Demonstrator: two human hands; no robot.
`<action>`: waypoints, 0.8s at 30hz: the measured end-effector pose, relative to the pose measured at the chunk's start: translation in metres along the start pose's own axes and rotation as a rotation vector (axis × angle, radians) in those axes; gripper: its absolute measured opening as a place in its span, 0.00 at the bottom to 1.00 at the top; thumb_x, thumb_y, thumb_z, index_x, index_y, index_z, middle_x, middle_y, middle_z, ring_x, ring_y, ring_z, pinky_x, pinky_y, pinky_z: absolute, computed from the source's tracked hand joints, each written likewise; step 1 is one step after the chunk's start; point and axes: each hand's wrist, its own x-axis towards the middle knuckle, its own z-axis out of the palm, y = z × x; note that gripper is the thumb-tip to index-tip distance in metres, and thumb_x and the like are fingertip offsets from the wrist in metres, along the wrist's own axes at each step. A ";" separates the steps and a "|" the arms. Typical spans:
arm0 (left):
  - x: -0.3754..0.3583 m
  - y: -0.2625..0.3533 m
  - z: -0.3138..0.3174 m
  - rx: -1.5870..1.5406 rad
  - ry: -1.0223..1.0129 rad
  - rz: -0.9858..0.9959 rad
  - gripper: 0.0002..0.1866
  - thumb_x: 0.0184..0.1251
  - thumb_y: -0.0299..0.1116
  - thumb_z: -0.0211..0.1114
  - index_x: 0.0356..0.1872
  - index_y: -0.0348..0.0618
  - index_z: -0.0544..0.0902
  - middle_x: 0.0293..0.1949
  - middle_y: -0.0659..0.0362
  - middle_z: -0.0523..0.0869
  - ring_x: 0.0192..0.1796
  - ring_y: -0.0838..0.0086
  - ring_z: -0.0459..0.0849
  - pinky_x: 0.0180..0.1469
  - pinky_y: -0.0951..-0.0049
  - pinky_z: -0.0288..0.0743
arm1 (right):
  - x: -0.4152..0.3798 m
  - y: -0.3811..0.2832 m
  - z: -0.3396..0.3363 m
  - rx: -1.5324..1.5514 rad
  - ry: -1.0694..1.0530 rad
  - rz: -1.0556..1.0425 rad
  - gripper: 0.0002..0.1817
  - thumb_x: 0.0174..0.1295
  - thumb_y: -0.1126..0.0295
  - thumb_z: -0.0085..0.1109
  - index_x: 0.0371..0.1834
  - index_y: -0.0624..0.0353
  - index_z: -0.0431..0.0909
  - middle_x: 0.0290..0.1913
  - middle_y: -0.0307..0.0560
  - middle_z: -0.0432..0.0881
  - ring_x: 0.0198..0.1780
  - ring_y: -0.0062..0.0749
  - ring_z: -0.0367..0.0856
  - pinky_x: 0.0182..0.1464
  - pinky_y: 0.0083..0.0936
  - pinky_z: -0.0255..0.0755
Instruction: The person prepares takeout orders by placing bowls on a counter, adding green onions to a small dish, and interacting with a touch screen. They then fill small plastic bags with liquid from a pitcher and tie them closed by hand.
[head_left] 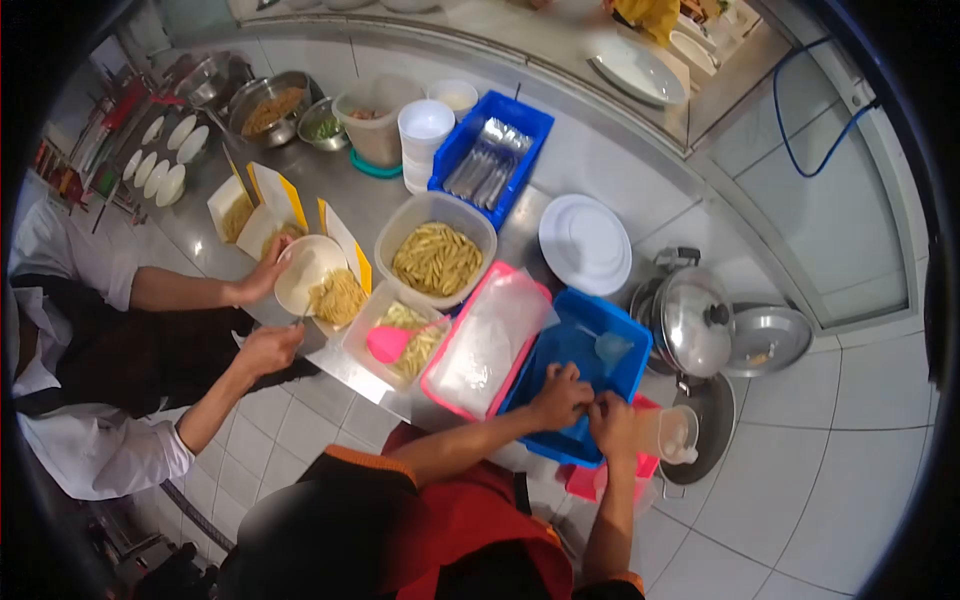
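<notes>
Over the blue plastic bin, my left hand and my right hand are close together, fingers curled inward. Both look closed in a pinch, but whatever is between the fingers is too small to make out. Inside the bin, near its far side, lies a small clear plastic bag with pale contents. Left of my hands is a pink-rimmed container with a clear, whitish cover. A clear cup with whitish pieces stands just right of my right hand, near a pink tray.
At left, a co-worker's hands tip noodles from a white bowl into a carton. Containers of penne and of pale strips with a pink scoop stand between us. Behind are a blue cutlery bin, white plates and a lidded pot.
</notes>
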 end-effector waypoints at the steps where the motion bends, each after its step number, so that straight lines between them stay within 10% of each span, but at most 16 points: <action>1: 0.015 -0.006 -0.007 -0.034 0.015 0.061 0.04 0.49 0.34 0.67 0.28 0.54 0.81 0.32 0.71 0.79 0.46 0.67 0.68 0.52 0.53 0.54 | 0.005 -0.001 -0.005 0.022 -0.047 -0.060 0.07 0.57 0.69 0.56 0.29 0.61 0.80 0.28 0.60 0.81 0.32 0.58 0.81 0.35 0.46 0.74; 10: 0.017 -0.008 -0.018 -0.077 -0.067 0.111 0.04 0.49 0.33 0.66 0.27 0.53 0.82 0.31 0.69 0.80 0.48 0.67 0.70 0.55 0.50 0.54 | 0.006 -0.003 -0.009 -0.321 -0.291 -0.075 0.12 0.60 0.61 0.54 0.31 0.59 0.81 0.33 0.59 0.84 0.37 0.58 0.84 0.42 0.50 0.77; 24: 0.026 -0.009 -0.023 -0.054 -0.080 0.160 0.05 0.47 0.33 0.68 0.26 0.52 0.80 0.33 0.71 0.80 0.45 0.69 0.70 0.53 0.56 0.54 | -0.003 0.013 0.034 0.228 0.203 0.028 0.14 0.58 0.69 0.50 0.19 0.66 0.77 0.19 0.61 0.76 0.19 0.50 0.76 0.25 0.42 0.66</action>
